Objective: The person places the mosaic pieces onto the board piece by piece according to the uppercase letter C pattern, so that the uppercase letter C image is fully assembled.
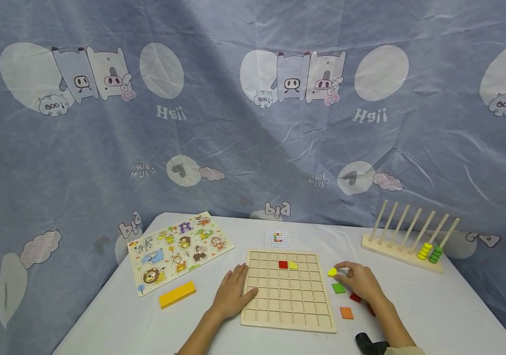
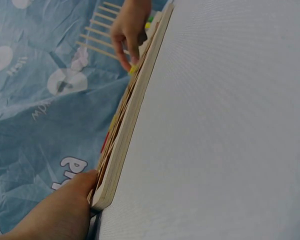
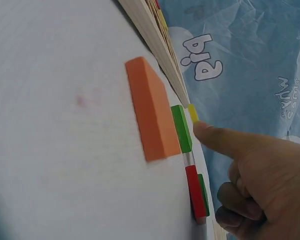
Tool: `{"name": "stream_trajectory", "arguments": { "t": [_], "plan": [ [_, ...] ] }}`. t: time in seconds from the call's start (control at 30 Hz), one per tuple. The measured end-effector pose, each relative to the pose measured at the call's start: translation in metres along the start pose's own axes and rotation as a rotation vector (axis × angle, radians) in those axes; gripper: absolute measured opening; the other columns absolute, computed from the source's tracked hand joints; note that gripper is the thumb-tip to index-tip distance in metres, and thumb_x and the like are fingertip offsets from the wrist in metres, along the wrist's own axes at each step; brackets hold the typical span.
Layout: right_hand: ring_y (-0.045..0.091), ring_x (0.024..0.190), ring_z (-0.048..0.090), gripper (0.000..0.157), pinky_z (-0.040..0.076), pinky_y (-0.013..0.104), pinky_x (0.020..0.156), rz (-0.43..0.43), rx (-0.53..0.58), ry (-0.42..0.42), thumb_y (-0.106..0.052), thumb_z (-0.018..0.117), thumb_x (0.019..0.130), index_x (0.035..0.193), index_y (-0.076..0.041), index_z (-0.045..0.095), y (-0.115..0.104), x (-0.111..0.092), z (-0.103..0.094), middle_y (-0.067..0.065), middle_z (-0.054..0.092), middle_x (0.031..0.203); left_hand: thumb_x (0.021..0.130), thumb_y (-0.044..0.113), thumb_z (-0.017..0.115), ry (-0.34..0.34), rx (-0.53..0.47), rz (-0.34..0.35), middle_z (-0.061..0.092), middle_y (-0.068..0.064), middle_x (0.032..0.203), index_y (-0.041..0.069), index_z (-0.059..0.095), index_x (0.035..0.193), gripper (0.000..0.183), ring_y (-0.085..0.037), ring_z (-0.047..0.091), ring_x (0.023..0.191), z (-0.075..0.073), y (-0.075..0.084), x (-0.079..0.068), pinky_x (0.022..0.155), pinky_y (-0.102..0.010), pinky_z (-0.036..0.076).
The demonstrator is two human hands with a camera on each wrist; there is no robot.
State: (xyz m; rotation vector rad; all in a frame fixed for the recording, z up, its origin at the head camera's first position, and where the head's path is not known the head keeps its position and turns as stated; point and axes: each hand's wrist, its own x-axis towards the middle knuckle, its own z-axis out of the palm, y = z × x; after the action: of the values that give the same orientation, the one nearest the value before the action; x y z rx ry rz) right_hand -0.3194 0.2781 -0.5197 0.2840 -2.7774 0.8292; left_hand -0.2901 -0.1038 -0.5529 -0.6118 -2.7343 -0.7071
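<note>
My left hand [image 1: 232, 294] rests along the left edge of a wooden grid board [image 1: 279, 305], its fingers straight and its thumb over the rim. Beyond the board's right edge, my right hand [image 1: 361, 281] pinches a small yellow tile [image 1: 332, 272] between thumb and index finger; its fingertip meets that tile in the right wrist view too. A red tile [image 1: 283, 265] and another yellow tile [image 1: 293, 265] sit side by side in the board's upper cells. Below the right hand lie a green tile [image 1: 338, 288], an orange tile [image 3: 152, 112] and a red tile [image 3: 195, 191], partly hidden in the head view.
Behind the board lies a small pattern card [image 1: 277, 238]. An animal puzzle board [image 1: 177, 268] and a yellow-orange block [image 1: 177, 295] are at left. A peg stand [image 1: 404, 254] with yellow and green beads stands at back right. A black object [image 1: 370, 344] sits by the right forearm.
</note>
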Motion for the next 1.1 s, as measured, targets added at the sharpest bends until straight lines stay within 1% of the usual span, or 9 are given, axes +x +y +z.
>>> {"name": "stream_trajectory", "arguments": {
  "t": [0.1,0.2,0.33,0.47,0.53,0.67,0.77,1.0,1.1],
  "plan": [
    [0.007,0.043,0.023,0.029,0.023,0.021,0.038,-0.012,-0.009,0.022,-0.028,0.073,0.079,0.104,-0.014,0.069,-0.003,0.001,-0.001,-0.005,0.034,0.051,0.090,0.052,0.047,-0.004,0.003,-0.002,0.035,-0.015,0.144,-0.002,0.034,0.140,0.075,-0.029,0.029,0.133,0.000,0.000,0.000,0.109,-0.047,0.018],
    [0.006,0.042,0.021,0.029,0.022,0.021,0.038,-0.051,-0.004,0.053,-0.029,0.073,0.079,0.104,-0.014,0.069,-0.012,0.002,-0.004,-0.006,0.031,0.049,0.090,0.052,0.047,0.000,0.004,-0.001,0.035,-0.015,0.144,-0.002,0.034,0.140,0.074,-0.030,0.030,0.133,0.001,0.000,0.000,0.109,-0.047,0.018],
    [0.005,0.043,0.018,0.029,0.019,0.021,0.038,-0.115,0.018,0.110,-0.027,0.075,0.077,0.102,-0.013,0.070,-0.032,0.005,-0.009,-0.007,0.028,0.049,0.090,0.052,0.047,0.002,0.001,0.000,0.035,-0.015,0.144,-0.002,0.034,0.140,0.074,-0.030,0.030,0.133,0.001,0.000,-0.001,0.109,-0.047,0.018],
    [0.005,0.043,0.017,0.027,0.021,0.024,0.035,-0.132,0.041,0.140,-0.025,0.075,0.076,0.100,-0.013,0.070,-0.056,0.010,-0.007,-0.007,0.027,0.049,0.090,0.052,0.047,0.002,0.001,0.000,0.035,-0.016,0.144,-0.002,0.034,0.140,0.075,-0.030,0.029,0.133,0.001,-0.001,-0.001,0.109,-0.047,0.018],
    [0.006,0.043,0.017,0.028,0.021,0.024,0.035,-0.124,0.050,0.127,-0.027,0.075,0.077,0.101,-0.014,0.070,-0.067,0.013,-0.004,-0.006,0.027,0.048,0.090,0.052,0.046,0.003,0.003,-0.001,0.035,-0.016,0.144,-0.002,0.034,0.140,0.075,-0.030,0.029,0.133,0.001,-0.001,0.000,0.109,-0.047,0.018],
    [0.007,0.043,0.019,0.030,0.020,0.022,0.038,-0.092,0.055,0.067,-0.033,0.074,0.077,0.102,-0.016,0.069,-0.089,0.018,0.002,-0.006,0.028,0.049,0.090,0.053,0.046,0.002,0.002,-0.005,0.035,-0.016,0.144,-0.002,0.034,0.140,0.075,-0.030,0.029,0.133,0.001,-0.001,0.000,0.109,-0.047,0.018],
    [0.008,0.044,0.021,0.031,0.021,0.021,0.039,-0.068,0.063,0.037,-0.033,0.074,0.077,0.102,-0.016,0.069,-0.102,0.022,0.010,-0.006,0.029,0.049,0.090,0.053,0.046,-0.003,0.003,-0.008,0.034,-0.016,0.144,-0.002,0.034,0.140,0.075,-0.030,0.029,0.133,0.001,-0.001,0.000,0.110,-0.047,0.017],
    [0.008,0.043,0.021,0.029,0.019,0.021,0.038,-0.076,0.090,0.062,-0.031,0.075,0.076,0.101,-0.016,0.070,-0.128,0.030,0.027,-0.006,0.029,0.048,0.090,0.054,0.045,-0.003,0.010,-0.011,0.034,-0.016,0.144,-0.002,0.034,0.140,0.076,-0.030,0.029,0.133,0.001,-0.001,0.000,0.110,-0.046,0.017],
    [0.008,0.043,0.020,0.029,0.018,0.021,0.038,-0.084,0.098,0.062,-0.031,0.075,0.076,0.101,-0.016,0.070,-0.135,0.033,0.034,-0.006,0.029,0.048,0.090,0.054,0.045,-0.003,0.009,-0.009,0.034,-0.016,0.144,-0.002,0.034,0.140,0.076,-0.030,0.029,0.133,0.002,-0.002,0.001,0.110,-0.046,0.018]
  ]
}}
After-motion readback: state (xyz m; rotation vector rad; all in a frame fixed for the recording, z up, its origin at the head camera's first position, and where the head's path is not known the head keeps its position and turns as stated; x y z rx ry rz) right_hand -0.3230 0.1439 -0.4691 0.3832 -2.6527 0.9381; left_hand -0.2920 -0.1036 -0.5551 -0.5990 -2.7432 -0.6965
